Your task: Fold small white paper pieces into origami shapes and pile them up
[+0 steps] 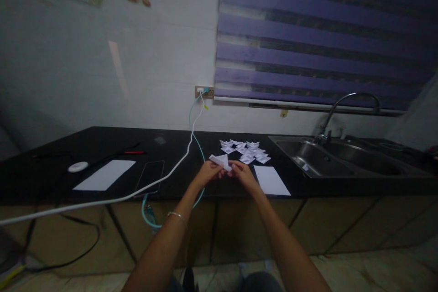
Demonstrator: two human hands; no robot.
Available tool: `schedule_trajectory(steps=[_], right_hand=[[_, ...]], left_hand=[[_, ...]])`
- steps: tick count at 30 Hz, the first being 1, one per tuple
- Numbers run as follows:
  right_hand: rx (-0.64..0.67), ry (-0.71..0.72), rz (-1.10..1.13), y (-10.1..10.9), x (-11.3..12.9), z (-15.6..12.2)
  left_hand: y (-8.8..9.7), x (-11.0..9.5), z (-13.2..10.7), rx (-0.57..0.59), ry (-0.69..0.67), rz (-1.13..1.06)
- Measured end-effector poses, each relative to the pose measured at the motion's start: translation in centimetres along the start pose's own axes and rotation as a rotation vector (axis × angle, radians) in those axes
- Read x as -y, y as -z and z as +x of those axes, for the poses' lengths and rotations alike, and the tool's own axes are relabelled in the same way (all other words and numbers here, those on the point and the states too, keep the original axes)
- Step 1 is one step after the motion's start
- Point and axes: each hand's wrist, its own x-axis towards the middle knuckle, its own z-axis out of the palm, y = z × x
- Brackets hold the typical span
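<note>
Between my two hands is a small folded white paper (221, 160), held just above the front part of the black countertop. My left hand (209, 172) grips its left and lower side, fingers closed on it. My right hand (241, 171) pinches its right side. Behind the hands lies a group of several folded white paper pieces (248, 149) with pointed tips, looking like little boats. A flat white paper sheet (272, 180) rests just right of my right hand. Farther left is another stack or sheet of white paper (105, 175).
A dark phone (150, 175) lies left of my hands, crossed by a white cable (178, 164). A teal cable (201, 146) runs from the wall socket (204, 92). A round white object (78, 167) and a red pen-like item (134, 152) lie left. A steel sink (308, 157) is at right.
</note>
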Motion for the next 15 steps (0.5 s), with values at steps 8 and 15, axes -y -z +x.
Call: schedule_trajectory(steps=[8, 15], right_hand=[[-0.241, 0.080, -0.100, -0.1, 0.1, 0.0], [-0.198, 0.039, -0.224, -0.1, 0.2, -0.2]], left_hand=[[-0.1, -1.8, -0.6, -0.127, 0.028, -0.025], [0.3, -0.6, -0.5, -0.065, -0.012, -0.081]])
